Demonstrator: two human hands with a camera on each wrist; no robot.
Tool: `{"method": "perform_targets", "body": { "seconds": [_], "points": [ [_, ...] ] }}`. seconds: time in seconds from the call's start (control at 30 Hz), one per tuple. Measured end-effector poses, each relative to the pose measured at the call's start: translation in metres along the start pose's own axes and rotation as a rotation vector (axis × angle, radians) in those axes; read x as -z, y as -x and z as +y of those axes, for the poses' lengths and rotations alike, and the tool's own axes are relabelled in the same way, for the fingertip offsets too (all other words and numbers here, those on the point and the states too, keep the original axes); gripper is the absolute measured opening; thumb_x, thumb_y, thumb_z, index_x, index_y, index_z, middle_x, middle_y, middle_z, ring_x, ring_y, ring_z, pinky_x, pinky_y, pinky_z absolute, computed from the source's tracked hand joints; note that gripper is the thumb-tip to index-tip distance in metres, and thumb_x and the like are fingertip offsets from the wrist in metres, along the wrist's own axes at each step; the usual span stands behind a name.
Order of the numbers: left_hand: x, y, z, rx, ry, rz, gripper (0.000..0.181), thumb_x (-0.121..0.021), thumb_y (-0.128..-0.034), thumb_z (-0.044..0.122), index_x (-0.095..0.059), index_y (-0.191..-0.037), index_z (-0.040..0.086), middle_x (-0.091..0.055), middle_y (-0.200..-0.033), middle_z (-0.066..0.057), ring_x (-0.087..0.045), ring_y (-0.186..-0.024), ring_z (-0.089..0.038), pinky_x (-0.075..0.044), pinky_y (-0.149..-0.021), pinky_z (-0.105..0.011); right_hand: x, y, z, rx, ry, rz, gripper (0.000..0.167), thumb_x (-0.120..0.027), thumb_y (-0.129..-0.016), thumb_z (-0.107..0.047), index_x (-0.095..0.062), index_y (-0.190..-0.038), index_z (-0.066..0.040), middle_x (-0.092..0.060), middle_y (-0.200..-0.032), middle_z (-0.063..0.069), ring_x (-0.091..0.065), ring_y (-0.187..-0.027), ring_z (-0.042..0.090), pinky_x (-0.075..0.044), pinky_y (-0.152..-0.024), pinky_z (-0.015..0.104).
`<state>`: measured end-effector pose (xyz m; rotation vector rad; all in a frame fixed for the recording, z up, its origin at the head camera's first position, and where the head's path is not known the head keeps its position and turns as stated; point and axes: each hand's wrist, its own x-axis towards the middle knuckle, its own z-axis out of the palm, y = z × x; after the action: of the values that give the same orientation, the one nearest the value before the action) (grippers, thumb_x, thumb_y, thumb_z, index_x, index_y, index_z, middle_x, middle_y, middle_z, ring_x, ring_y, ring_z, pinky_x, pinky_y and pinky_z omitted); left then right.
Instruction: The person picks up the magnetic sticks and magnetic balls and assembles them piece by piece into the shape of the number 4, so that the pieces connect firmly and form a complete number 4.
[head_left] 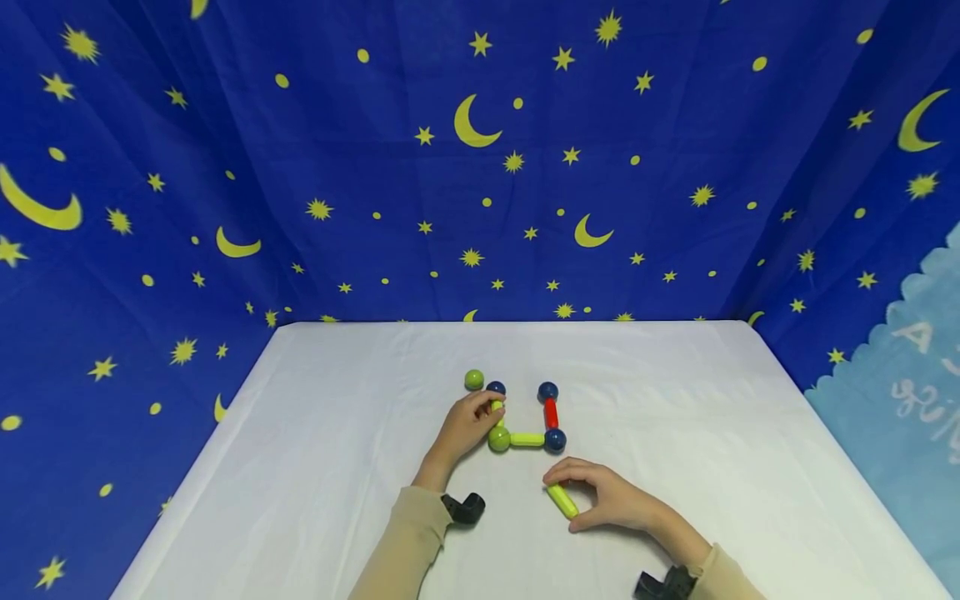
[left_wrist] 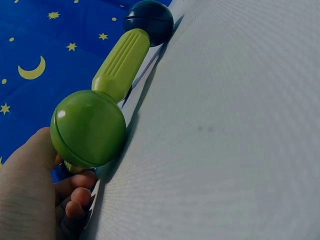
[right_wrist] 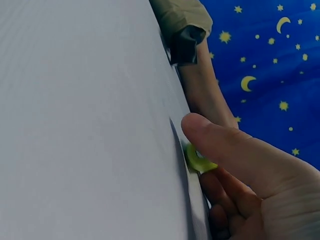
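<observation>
On the white table a three-sided figure of magnetic rods and balls lies open toward the back. My left hand (head_left: 467,427) pinches its left yellow-green rod (head_left: 497,408), between a dark blue ball (head_left: 496,388) and a green ball (head_left: 499,439). From that green ball another yellow-green rod (left_wrist: 120,65) runs to a dark blue corner ball (head_left: 555,440); a red rod (head_left: 551,413) leads on to a further blue ball (head_left: 548,392). Nearer the front, my right hand (head_left: 607,498) holds a loose yellow-green rod (head_left: 562,502) between thumb and fingers, apart from the figure.
A loose green ball (head_left: 474,380) sits just behind and left of the figure. Blue cloth (head_left: 480,183) with yellow moons and stars hangs around the table (head_left: 315,467), and a light blue cloth (head_left: 900,408) hangs at the right. Black straps with mounts circle both wrists.
</observation>
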<state>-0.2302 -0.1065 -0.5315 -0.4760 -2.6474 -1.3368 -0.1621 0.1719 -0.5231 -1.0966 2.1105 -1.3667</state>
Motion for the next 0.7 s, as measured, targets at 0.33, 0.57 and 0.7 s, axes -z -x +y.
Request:
{"method": "perform_targets", "body": {
  "seconds": [0.33, 0.57, 0.7],
  "points": [
    [-0.0001, 0.0005, 0.0001, 0.006, 0.0, 0.002, 0.022, -0.065, -0.09, 0.02, -0.068, -0.11, 0.012, -0.059, -0.081, 0.0, -0.048, -0.067, -0.005, -0.042, -0.063, -0.019, -0.0026, -0.0019, 0.001, 0.035, -0.001, 0.162, 0.05, -0.081, -0.073, -0.019, -0.063, -0.118, -0.006, -0.061, -0.117, 0.013, -0.055, -0.105, 0.004, -0.047, -0.089, 0.019],
    [0.0, 0.001, 0.0, 0.003, 0.002, 0.004, 0.022, -0.065, -0.0898, 0.021, -0.068, -0.109, 0.012, -0.058, -0.081, 0.001, -0.048, -0.067, -0.005, -0.042, -0.062, -0.018, -0.0071, -0.0029, 0.0039, 0.129, -0.044, 0.314, 0.044, -0.079, -0.073, -0.005, -0.063, -0.112, 0.006, -0.054, -0.116, 0.023, -0.056, -0.101, -0.001, -0.052, -0.082, 0.017],
    [-0.0011, 0.0008, -0.0018, -0.007, 0.003, 0.008, 0.021, -0.065, -0.0897, 0.02, -0.068, -0.109, 0.011, -0.058, -0.08, 0.0, -0.047, -0.066, -0.004, -0.042, -0.062, -0.018, -0.0086, -0.0043, 0.0026, 0.165, -0.05, 0.373, 0.04, -0.078, -0.073, 0.0, -0.064, -0.109, 0.009, -0.049, -0.122, 0.027, -0.055, -0.107, -0.001, -0.051, -0.085, 0.015]
  ]
}}
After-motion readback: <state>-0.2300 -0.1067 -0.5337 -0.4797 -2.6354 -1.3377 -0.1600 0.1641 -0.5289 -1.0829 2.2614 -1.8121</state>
